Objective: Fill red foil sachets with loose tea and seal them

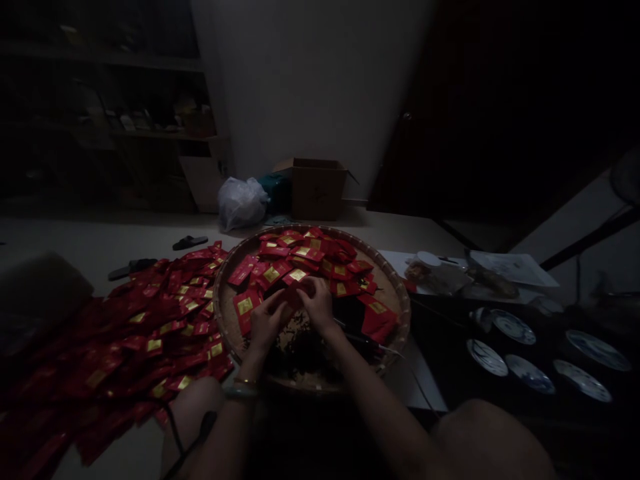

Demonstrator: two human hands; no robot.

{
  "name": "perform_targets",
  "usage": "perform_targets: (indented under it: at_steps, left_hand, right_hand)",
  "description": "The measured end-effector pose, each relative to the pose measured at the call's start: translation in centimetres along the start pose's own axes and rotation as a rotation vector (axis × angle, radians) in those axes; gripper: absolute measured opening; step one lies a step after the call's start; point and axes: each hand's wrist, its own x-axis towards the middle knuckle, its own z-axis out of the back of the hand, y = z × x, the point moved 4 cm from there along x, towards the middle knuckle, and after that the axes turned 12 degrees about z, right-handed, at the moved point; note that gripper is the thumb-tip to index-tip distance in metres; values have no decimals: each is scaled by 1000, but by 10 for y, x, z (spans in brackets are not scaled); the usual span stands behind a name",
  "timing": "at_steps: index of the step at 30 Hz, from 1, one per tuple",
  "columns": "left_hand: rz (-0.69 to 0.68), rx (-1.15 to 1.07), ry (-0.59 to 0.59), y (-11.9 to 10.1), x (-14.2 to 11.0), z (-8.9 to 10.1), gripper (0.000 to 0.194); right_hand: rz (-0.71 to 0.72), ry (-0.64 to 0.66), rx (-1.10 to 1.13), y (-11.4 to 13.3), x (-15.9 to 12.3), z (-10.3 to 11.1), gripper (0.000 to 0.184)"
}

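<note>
Between my two hands is a small red packet (pixel 291 295), pinched at its left side by my left hand (pixel 269 319) and at its right side by my right hand (pixel 317 305). Both hands are over a round woven bamboo tray (pixel 405 300). Many red packets with gold labels (pixel 271 274) lie heaped in the far half of this tray. Dark loose leaves, like tea (pixel 300 350), cover its near part under my wrists. A dark tool with a cord (pixel 364 341) rests by my right forearm, its kind too dim to make out.
On the floor at left spreads a large pile of red packets (pixel 170 330), with dark slippers (pixel 190 242) beyond it. A cardboard box (pixel 319 190) and a white plastic bag (pixel 242 202) stand by the wall. Several patterned plates (pixel 530 373) lie on a dark surface at right.
</note>
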Motion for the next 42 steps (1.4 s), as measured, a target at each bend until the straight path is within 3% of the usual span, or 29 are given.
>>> perform_targets:
  at_steps: [8, 15, 19, 25, 28, 30, 33, 35, 39, 40, 42]
  left_hand:
    - [6, 26, 11, 5, 0, 1, 30]
    - [8, 5, 13, 6, 2, 0, 28]
    - [49, 85, -29, 9, 3, 2, 22]
    - [90, 284, -12, 11, 7, 3, 24]
    - [81, 471, -121, 10, 9, 8, 29]
    - [78, 593, -256, 7, 9, 13, 33]
    - [-26, 563, -419, -2, 6, 20, 39]
    - [-99, 386, -328, -6, 4, 19, 41]
    - [54, 190, 284, -5, -1, -4, 39]
    - [86, 206, 402, -5, -4, -10, 39]
    - [107, 220, 523, -7, -10, -17, 38]
  right_hand:
    - [81, 40, -100, 4, -12, -1, 30]
    - [117, 2, -110, 7, -15, 1, 25]
    - [103, -29, -96, 7, -15, 2, 12]
    - [90, 57, -75, 7, -12, 5, 7]
    - [44, 60, -81, 2, -10, 16, 4]
    - [17, 64, -101, -2, -12, 26, 6]
    - [21, 108, -84, -5, -17, 40, 7]
    - [60, 172, -46, -2, -23, 46, 7]
    - [260, 349, -81, 17, -36, 50, 9]
    - [325, 386, -116, 22, -39, 50, 11]
    - [429, 429, -187, 31, -44, 47, 16]
